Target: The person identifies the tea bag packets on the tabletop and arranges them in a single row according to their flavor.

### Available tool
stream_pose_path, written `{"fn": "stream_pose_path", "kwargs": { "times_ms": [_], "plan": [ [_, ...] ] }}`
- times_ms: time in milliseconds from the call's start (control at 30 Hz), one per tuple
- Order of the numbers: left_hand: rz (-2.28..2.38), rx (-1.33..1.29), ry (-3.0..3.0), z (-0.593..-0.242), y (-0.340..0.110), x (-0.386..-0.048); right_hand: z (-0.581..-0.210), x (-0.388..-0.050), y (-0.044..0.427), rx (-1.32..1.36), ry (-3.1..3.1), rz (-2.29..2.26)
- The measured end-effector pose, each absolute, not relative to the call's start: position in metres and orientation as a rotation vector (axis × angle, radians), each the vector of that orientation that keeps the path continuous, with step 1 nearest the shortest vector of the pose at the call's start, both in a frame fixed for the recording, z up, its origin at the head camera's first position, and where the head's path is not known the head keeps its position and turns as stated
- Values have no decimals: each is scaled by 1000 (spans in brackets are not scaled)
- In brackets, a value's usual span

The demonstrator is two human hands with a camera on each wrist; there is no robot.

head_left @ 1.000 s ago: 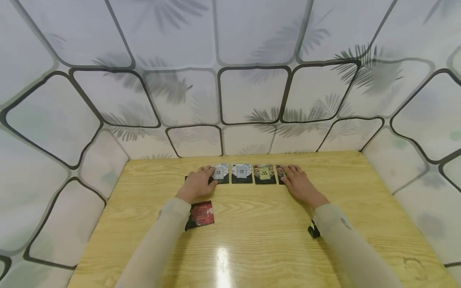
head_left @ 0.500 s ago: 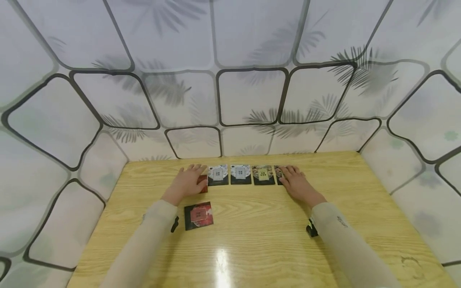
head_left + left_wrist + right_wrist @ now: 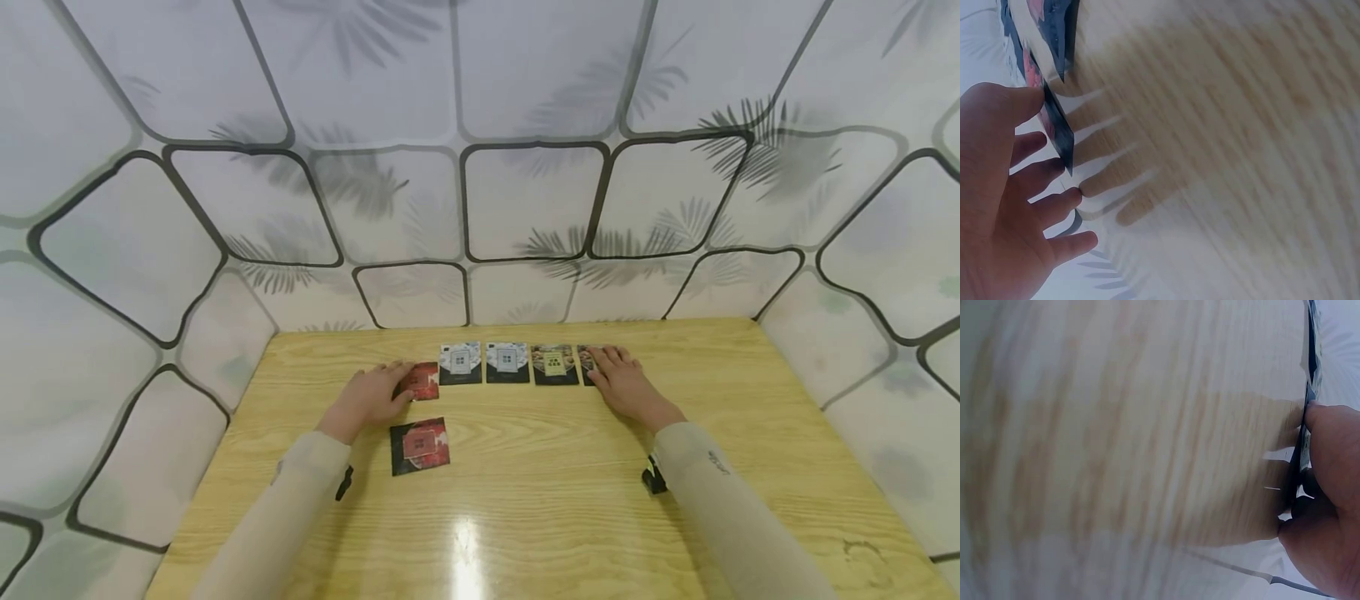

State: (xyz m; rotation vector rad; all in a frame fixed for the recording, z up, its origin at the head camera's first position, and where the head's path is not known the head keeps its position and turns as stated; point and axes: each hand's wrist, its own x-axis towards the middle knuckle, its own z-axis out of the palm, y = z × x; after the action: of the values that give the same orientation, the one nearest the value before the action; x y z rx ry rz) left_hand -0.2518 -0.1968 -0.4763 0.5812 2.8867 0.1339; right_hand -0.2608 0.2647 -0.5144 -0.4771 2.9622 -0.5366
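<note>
Flat square packets lie in a row near the table's far edge. At the row's left end my left hand (image 3: 372, 397) touches a red and black packet (image 3: 425, 381). Its thumb rests on that packet in the left wrist view, the other fingers (image 3: 1060, 208) spread and mostly straight. To the right come a white and black packet (image 3: 461, 363), a similar white one (image 3: 507, 362) and a packet with a yellow label (image 3: 555, 364). My right hand (image 3: 628, 390) rests on the right-end packet (image 3: 587, 367), covering much of it. Another red and black packet (image 3: 420, 446) lies nearer, below the row.
The packets are on a light wood-grain table (image 3: 525, 500). White curtain-like walls (image 3: 525, 200) with dark outlines and leaf prints surround it on the back and sides. Dark straps show at both wrists.
My left hand has moved left and a little nearer, off the white packet, uncovering the red packet at the row's end. The right hand stays on its packet.
</note>
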Motion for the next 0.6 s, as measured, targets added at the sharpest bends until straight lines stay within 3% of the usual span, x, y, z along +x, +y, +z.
{"fn": "stream_pose_path", "kwargs": {
  "times_ms": [600],
  "plan": [
    [19, 500, 2907, -482, -197, -246, -513, -260, 264, -473, 2954, -571]
  ]
}}
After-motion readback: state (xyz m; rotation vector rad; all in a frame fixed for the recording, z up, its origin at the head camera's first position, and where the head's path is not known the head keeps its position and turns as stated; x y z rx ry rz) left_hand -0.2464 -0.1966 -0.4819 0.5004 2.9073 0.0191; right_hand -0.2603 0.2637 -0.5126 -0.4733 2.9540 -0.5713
